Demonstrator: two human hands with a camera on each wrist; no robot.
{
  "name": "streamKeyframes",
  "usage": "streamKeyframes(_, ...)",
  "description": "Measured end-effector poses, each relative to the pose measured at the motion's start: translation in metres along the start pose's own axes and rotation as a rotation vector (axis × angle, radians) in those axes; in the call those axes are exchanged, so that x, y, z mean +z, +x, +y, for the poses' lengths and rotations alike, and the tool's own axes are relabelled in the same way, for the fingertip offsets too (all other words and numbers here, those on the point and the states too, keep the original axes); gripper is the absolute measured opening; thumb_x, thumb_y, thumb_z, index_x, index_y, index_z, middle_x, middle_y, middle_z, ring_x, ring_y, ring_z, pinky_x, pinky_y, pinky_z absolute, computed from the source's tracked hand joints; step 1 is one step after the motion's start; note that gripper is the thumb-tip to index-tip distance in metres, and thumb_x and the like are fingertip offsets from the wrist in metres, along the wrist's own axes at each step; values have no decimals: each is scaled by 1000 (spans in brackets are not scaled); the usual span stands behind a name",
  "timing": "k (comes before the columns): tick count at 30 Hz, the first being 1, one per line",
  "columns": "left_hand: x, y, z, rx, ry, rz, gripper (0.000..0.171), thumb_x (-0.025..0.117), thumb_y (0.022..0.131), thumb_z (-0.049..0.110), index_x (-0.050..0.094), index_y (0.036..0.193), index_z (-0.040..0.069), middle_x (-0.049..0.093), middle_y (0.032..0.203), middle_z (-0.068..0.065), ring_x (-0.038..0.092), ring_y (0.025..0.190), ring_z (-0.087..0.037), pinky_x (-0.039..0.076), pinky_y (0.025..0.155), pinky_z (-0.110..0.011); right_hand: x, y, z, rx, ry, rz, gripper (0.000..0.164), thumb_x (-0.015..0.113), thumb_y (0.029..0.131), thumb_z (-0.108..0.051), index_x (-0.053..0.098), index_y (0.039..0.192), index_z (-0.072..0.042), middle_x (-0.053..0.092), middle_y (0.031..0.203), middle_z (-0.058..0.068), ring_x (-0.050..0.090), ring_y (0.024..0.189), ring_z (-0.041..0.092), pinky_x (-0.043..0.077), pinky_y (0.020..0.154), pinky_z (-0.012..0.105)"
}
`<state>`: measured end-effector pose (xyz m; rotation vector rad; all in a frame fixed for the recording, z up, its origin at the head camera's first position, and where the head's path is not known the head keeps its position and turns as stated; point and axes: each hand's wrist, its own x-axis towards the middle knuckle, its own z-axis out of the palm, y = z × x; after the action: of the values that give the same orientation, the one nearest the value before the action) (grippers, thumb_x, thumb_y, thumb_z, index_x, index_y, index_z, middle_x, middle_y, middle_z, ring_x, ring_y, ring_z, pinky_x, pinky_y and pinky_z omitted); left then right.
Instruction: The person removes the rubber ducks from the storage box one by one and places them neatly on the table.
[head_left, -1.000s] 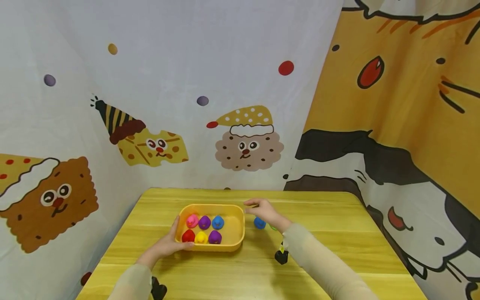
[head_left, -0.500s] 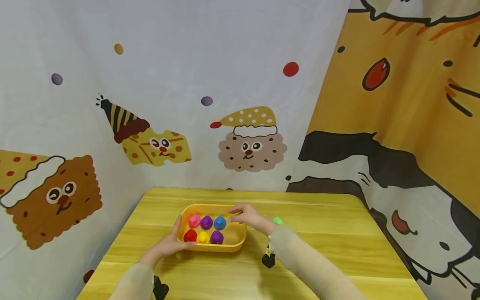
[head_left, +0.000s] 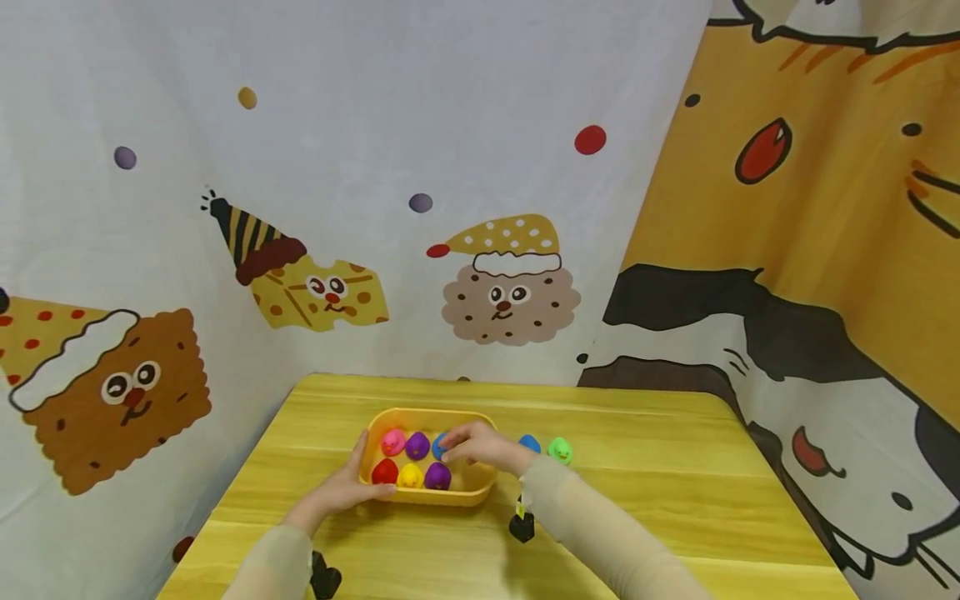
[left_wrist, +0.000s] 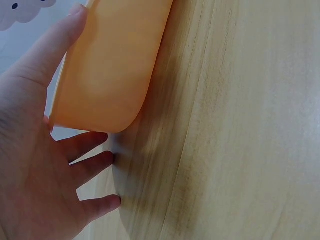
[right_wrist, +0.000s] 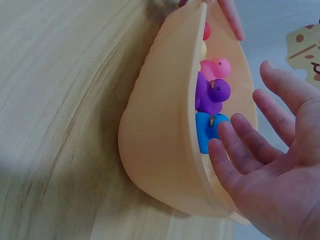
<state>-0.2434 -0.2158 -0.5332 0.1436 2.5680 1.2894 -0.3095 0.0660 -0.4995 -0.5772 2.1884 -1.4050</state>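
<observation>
A yellow plastic basket (head_left: 431,497) holds several rubber ducks in two rows. Pink (head_left: 393,442), purple (head_left: 417,446) and blue (head_left: 438,447) ducks sit at the back, the blue one partly covered by fingers; red (head_left: 385,472), yellow (head_left: 410,476) and purple (head_left: 437,477) ducks sit in front. My left hand (head_left: 341,487) grips the basket's left end, thumb on the front rim, fingers spread around the end. My right hand (head_left: 486,447) hovers over the basket's right part beside the blue duck, fingers loosely bent with nothing between them, as the right wrist view shows.
A blue duck (head_left: 529,443), partly behind my right hand, and a green duck (head_left: 560,451) stand on the wooden table (head_left: 660,500) right of the basket. A printed cloth (head_left: 360,125) hangs behind the table and along its sides.
My right hand has moved left from beside the basket to over its inside, uncovering the green duck. The left hand stays on the basket. The head view has shifted slightly.
</observation>
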Motion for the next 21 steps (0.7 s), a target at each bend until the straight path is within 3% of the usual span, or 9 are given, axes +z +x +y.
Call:
streamKeyframes(6,0,1,-2,-10,-16,2,124,80,78,42,-12,154,8,11,154,-35,27,133,-56,24,105,-67,4,1,0,24,-4,-28,31,72,88,-14,68,116,0,66,118,14,61,91,15,50,85,54)
streamKeyframes(11,-1,3,-2,-4,-16,7,124,79,78,42,-12,154,7,7,155,-33,25,133,-56,23,105,-67,8,3,-2,50,-48,-41,31,72,87,-14,69,115,0,66,95,5,51,69,14,51,74,47)
streamKeyframes(14,-1,3,-1,-5,-13,9,124,79,78,43,-11,154,8,8,155,-32,25,134,-55,22,106,-67,12,4,-2,76,-70,-32,31,73,86,-15,69,114,-2,66,95,3,52,73,14,51,76,47)
streamKeyframes(17,0,3,-2,0,-7,10,124,80,77,43,-11,154,7,8,155,-33,26,133,-56,22,105,-67,16,5,-1,90,-83,-14,30,75,85,-13,71,112,-2,67,105,4,59,90,15,51,86,48)
streamKeyframes(21,0,2,-2,-4,-13,8,124,79,78,42,-12,154,6,7,155,-33,25,134,-56,21,106,-67,20,8,2,85,-101,-9,26,76,84,-10,72,108,-1,69,105,7,60,92,17,52,85,48)
